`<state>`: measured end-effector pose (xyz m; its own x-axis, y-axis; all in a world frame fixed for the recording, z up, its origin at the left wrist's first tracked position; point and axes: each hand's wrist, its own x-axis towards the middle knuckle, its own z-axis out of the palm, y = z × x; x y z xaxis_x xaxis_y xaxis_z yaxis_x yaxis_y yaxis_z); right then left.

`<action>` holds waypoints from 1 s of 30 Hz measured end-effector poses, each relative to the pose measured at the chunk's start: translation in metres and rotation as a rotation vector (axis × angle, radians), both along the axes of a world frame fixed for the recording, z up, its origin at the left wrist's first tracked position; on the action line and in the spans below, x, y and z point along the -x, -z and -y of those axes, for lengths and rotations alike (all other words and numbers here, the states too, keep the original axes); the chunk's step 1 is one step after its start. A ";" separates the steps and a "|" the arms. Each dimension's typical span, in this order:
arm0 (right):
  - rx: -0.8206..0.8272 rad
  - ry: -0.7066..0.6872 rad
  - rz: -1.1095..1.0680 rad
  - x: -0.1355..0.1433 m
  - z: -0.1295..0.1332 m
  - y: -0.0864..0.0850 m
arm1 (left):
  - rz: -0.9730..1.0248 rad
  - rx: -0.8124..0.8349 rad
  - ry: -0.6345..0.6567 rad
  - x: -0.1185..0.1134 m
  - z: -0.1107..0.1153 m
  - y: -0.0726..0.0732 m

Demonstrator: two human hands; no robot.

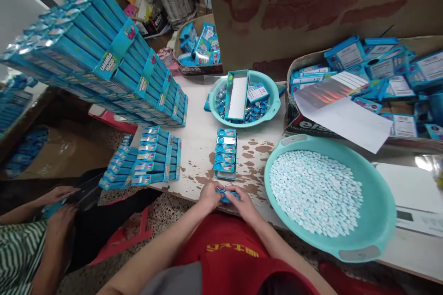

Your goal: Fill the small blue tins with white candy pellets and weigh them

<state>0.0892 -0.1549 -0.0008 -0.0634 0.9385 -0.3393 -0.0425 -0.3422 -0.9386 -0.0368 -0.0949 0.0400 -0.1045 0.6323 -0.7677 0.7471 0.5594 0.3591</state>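
Observation:
At the table's front edge, my left hand (209, 197) and my right hand (243, 203) hold one small blue candy tin (228, 195) between them. Fingers of both hands close on its ends and cover part of it. Just beyond my hands stands an open display box (225, 176) with several blue candy tins (224, 157) lined up in it. A turquoise basin (377, 203) full of small pale candies (314, 193) sits to the right of my right hand.
Tall stacks of blue boxes (114, 64) rise at the left. A smaller turquoise basin (275, 101) holds tin parts and an open box. Cardboard cartons (294, 117) with blue packets stand behind. On the far left, a co-worker's hands (60, 205) hold something blue.

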 end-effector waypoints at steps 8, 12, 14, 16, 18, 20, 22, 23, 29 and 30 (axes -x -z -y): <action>0.046 0.074 0.037 0.010 -0.007 0.006 | 0.028 -0.055 -0.047 -0.004 0.004 -0.002; -0.041 0.096 0.089 0.006 -0.006 -0.012 | 0.110 -0.127 -0.042 0.008 0.008 -0.016; -0.122 0.172 0.139 0.000 -0.005 -0.018 | 0.193 -0.162 -0.085 0.018 0.004 -0.026; -0.162 0.313 0.217 -0.007 -0.007 -0.016 | 0.295 -0.200 -0.171 0.026 -0.006 -0.035; -0.145 0.419 0.289 -0.013 -0.012 -0.005 | 0.359 -0.236 -0.236 0.029 -0.019 -0.041; -0.130 0.432 0.315 -0.015 -0.021 0.012 | 0.350 -0.256 -0.241 0.026 -0.031 -0.042; -0.141 0.400 0.305 -0.011 -0.031 0.030 | 0.321 -0.262 -0.221 0.022 -0.039 -0.039; -0.149 0.392 0.299 -0.008 -0.036 0.037 | 0.307 -0.267 -0.209 0.020 -0.041 -0.036; -0.172 0.393 0.280 0.005 -0.044 0.062 | 0.212 -0.321 -0.135 0.018 -0.038 -0.026; -0.173 0.398 0.278 0.006 -0.043 0.063 | 0.199 -0.333 -0.125 0.016 -0.038 -0.027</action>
<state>0.0831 -0.1118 -0.0640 0.3806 0.9156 -0.1301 0.1216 -0.1890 -0.9744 -0.0531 -0.0567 0.0669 -0.0662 0.8417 -0.5359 0.5782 0.4700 0.6669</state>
